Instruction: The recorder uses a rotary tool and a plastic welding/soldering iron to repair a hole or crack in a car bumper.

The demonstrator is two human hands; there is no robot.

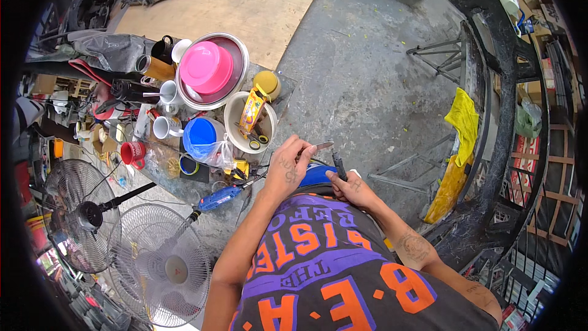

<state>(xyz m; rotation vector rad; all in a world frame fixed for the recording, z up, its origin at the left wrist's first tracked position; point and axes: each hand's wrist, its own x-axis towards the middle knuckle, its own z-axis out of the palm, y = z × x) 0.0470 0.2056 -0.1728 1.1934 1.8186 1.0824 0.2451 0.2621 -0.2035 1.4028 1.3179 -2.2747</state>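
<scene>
My left hand [291, 162] pinches a small flat blade-like piece [325, 145] between its fingertips, the pointed end toward the right. In my right hand [356, 190] is a slim black pen-shaped handpiece [339, 164], its upper end close to the blade-like piece but apart from it. Both hands are held in front of my body, above something blue [316, 176] at my lap. To the left of my left forearm lies a blue rotary tool [220, 197] with a dark cord or shaft running toward my lap.
On the bench at left stand a white bowl [233, 113] with scissors [260, 137], a pink tub [207, 67] in a metal basin, a blue-lidded container [201, 132] and several mugs. Two fans [160, 263] stand lower left. A black bumper-like frame [511, 55] with a yellow cloth [462, 116] is at right.
</scene>
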